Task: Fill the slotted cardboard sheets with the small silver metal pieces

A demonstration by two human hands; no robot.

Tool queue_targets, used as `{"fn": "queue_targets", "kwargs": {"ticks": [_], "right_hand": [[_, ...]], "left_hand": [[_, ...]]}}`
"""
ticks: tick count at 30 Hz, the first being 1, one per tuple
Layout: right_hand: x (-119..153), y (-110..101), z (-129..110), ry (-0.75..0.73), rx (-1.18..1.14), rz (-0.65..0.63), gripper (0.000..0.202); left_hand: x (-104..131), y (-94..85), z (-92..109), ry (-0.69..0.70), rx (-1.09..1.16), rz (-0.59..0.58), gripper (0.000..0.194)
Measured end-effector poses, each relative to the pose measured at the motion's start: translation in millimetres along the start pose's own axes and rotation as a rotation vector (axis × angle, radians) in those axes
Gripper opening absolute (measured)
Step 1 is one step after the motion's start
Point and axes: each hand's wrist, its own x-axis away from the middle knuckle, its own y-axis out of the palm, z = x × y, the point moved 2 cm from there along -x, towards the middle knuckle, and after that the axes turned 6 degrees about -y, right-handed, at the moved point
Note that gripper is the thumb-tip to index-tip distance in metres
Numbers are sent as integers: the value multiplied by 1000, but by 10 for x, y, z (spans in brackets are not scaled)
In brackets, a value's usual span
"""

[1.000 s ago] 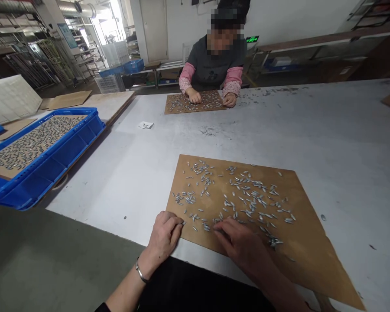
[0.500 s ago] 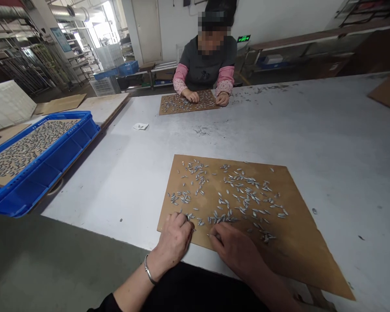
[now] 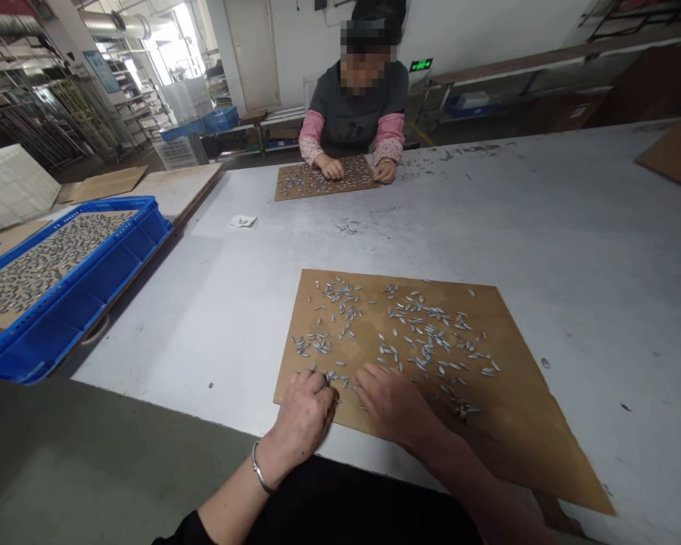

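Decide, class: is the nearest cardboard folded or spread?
Spread flat: the cardboard lies open on the table, grey pieces scattered across it.

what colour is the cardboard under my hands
The cardboard is brown, seen best in the head view.

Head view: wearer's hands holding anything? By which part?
Can't tell. Left hand and right hand are curled over the cardboard, near small pieces; any grip is hidden or too small to make out.

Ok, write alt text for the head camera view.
A person's left hand and right hand are at the near side of a cardboard sheet strewn with small silvery pieces. Across the pale table, a co-worker bends over another sheet; a blue tray is at left.
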Motion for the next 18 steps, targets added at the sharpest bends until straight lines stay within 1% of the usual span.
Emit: {"fn": "queue_targets", "kwargs": {"ticks": [3, 5, 8, 11, 14, 16, 18], "right_hand": [[45, -7, 17, -9, -6, -26, 21], [65, -29, -1, 11, -34, -48, 22], [59, -79, -16, 118, -88, -89, 20], [14, -143, -3, 191, -164, -105, 19], [-75, -197, 12, 147, -166, -57, 25], [-151, -204, 19, 86, -107, -34, 26], [-219, -182, 26, 31, -51, -44, 25]], "left_hand": [[7, 9, -11, 9, 28, 18, 22], [17, 9, -13, 15, 43, 28, 22], [32, -38, -33, 14, 93, 48, 18], [26, -143, -111, -47, 167, 96, 18], [-27, -221, -215, -132, 161, 103, 18], [-89, -230, -262, -168, 113, 67, 19], [-156, -212, -280, -195, 66, 17, 21]]}}
